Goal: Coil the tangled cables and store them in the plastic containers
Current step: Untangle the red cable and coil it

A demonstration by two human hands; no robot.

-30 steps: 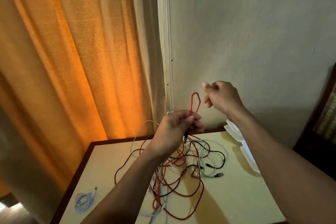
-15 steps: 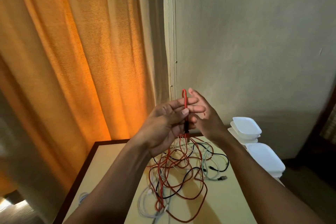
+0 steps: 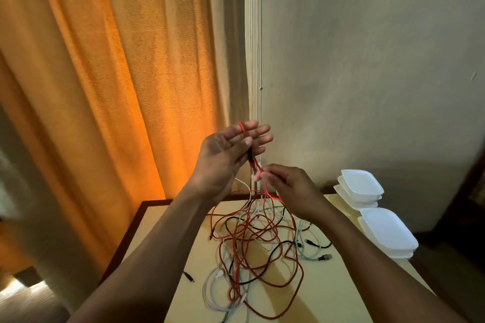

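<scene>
- A person's left hand (image 3: 228, 155) is raised above the far edge of the table (image 3: 328, 296). Its fingers (image 3: 259, 130) are stretched almost straight and close together, palm turned toward the camera.
- A red cable (image 3: 242, 128) loops over the top of those fingers and runs down across them. The thumb (image 3: 245, 142) lies over the strand and pins it against the fingers.
- The right hand (image 3: 294, 189) sits lower, just above the table's far edge. Its fingers are curled, and the fingertips pinch the same red cable just below the left hand.
- From the right hand's pinch the red cable drops to the table and joins the tangle (image 3: 252, 238) lying on the middle of the tabletop.
- The tangle is a loose heap of red, white, black and pale green leads, crossing one another in wide loops. Red loops spread furthest, reaching toward the table's near edge.
- A small black plug (image 3: 189, 276) lies on the table just left of the heap; a grey connector (image 3: 324, 257) lies at its right side.
- Two stacks of white plastic containers stand along the table's right edge: the far stack (image 3: 360, 185) near the back corner, the near stack (image 3: 388, 231) closer to the camera.
- An orange curtain (image 3: 105, 86) hangs beyond the table's left side, and a pale wall (image 3: 367, 60) rises behind its far edge.
- A thin cord (image 3: 259, 60) hangs down the wall above the table's far edge.
</scene>
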